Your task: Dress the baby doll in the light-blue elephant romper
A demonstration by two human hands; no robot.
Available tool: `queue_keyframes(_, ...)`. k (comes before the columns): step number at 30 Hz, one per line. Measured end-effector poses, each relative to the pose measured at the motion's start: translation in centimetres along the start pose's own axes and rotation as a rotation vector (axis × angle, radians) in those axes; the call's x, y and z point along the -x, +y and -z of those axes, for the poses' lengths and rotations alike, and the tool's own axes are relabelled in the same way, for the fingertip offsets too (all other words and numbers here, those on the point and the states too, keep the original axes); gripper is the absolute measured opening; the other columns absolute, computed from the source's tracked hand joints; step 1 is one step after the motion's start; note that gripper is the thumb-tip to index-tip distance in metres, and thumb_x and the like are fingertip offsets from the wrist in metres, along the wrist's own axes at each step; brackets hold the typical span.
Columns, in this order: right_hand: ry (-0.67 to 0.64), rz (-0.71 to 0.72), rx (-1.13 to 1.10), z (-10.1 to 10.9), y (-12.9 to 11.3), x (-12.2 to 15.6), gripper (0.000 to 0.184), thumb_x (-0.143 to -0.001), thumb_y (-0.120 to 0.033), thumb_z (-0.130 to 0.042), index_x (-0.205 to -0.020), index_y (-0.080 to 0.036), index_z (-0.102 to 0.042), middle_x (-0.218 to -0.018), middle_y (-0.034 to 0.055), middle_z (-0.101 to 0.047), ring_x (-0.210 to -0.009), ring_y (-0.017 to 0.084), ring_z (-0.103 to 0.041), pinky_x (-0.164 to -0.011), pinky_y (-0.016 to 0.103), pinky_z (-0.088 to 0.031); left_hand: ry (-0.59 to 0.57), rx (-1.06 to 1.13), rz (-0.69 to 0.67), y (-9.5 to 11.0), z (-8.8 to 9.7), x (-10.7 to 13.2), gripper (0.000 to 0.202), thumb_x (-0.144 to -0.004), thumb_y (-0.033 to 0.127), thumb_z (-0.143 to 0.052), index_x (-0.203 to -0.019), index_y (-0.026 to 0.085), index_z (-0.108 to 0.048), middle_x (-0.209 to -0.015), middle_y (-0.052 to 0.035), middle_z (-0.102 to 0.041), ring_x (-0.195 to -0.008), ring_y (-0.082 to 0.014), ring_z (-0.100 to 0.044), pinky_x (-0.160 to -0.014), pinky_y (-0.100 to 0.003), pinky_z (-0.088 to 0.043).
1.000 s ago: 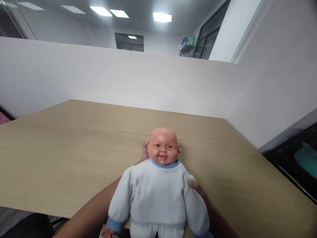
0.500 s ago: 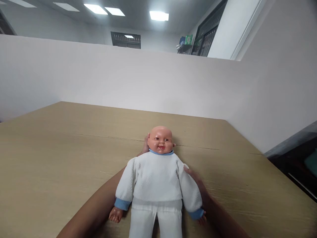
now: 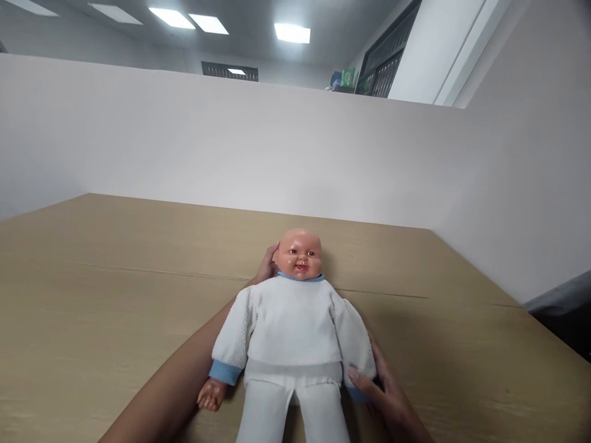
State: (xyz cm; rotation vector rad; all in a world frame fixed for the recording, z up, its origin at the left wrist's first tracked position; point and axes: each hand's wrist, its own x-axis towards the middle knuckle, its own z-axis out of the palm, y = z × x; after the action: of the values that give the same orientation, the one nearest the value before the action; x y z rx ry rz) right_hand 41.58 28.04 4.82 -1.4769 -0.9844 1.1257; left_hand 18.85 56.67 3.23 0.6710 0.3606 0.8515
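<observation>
A baby doll [image 3: 293,323] in a white fleece top with blue trim and white trousers lies face up, its head away from me. My left hand [image 3: 268,264] cups the side of the doll's bald head, and most of its fingers are hidden behind. That forearm passes under the doll's arm on the left. Around the doll's sleeve on the right side, close to the blue cuff [image 3: 357,394], my right hand [image 3: 388,394] is closed, thumb on top and fingers along the outer side. The doll's hand on that side is hidden.
The doll rests on a wide wooden table [image 3: 138,295] with a seam across it. A low white partition [image 3: 231,147] stands along the far edge. Dark material [image 3: 566,298] shows beyond the table's right edge.
My right hand has slid down the doll's sleeve from the upper arm to near the cuff. My left hand stays at the doll's head. The camera view has shifted slightly.
</observation>
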Motion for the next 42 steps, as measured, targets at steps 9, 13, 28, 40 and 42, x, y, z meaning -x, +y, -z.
queue_keyframes(9,-0.098,0.221,0.426,1.6,2.1,-0.7,0.074,-0.099,-0.054,-0.063,-0.165,-0.031,-0.038,-0.173,0.0099,-0.039,-0.16,0.034,-0.036,-0.133,0.049,-0.03,-0.067,-0.079,0.201,2.4,1.7,0.0,0.08,-0.101,0.071,-0.052,-0.148,0.006,-0.061,-0.141,-0.0193,-0.07,-0.143,-0.0383,-0.058,-0.129,-0.05,-0.033)
queue_keyframes(13,-0.071,0.258,0.502,2.0,3.0,-0.9,0.069,-0.1,-0.052,-0.063,-0.163,-0.032,-0.041,-0.17,0.0104,-0.043,-0.157,0.035,-0.042,-0.13,0.049,-0.037,-0.131,-0.083,0.216,2.5,1.4,-0.5,0.079,-0.103,0.067,-0.053,-0.152,0.005,-0.057,-0.149,-0.0213,-0.065,-0.146,-0.0375,-0.055,-0.13,-0.05,-0.033)
queue_keyframes(28,-0.012,0.568,0.859,2.4,3.9,-1.5,0.077,-0.103,-0.036,-0.061,-0.17,-0.029,-0.022,-0.162,0.0155,-0.051,-0.145,0.034,-0.058,-0.112,0.046,-0.059,-0.097,-0.146,0.137,2.6,2.1,-1.7,0.076,-0.104,0.066,-0.053,-0.155,0.009,-0.054,-0.145,-0.0191,-0.068,-0.14,-0.0357,-0.061,-0.131,-0.049,-0.033)
queue_keyframes(40,-0.05,0.609,0.869,2.6,4.2,-1.5,0.073,-0.103,-0.031,-0.057,-0.168,-0.03,-0.023,-0.16,0.0147,-0.054,-0.143,0.032,-0.06,-0.112,0.044,-0.06,0.013,-0.146,0.113,2.4,1.5,-1.1,0.074,-0.1,0.064,-0.063,-0.153,0.012,-0.058,-0.144,-0.0179,-0.069,-0.136,-0.0376,-0.065,-0.125,-0.051,-0.042)
queue_keyframes(42,-0.045,0.619,0.88,2.7,4.3,-1.6,0.073,-0.104,-0.031,-0.056,-0.168,-0.03,-0.022,-0.16,0.0148,-0.053,-0.143,0.032,-0.06,-0.113,0.045,-0.059,0.028,-0.153,0.103,2.3,2.0,-1.5,0.072,-0.1,0.062,-0.064,-0.152,0.012,-0.059,-0.141,-0.0177,-0.071,-0.134,-0.0371,-0.066,-0.125,-0.05,-0.042)
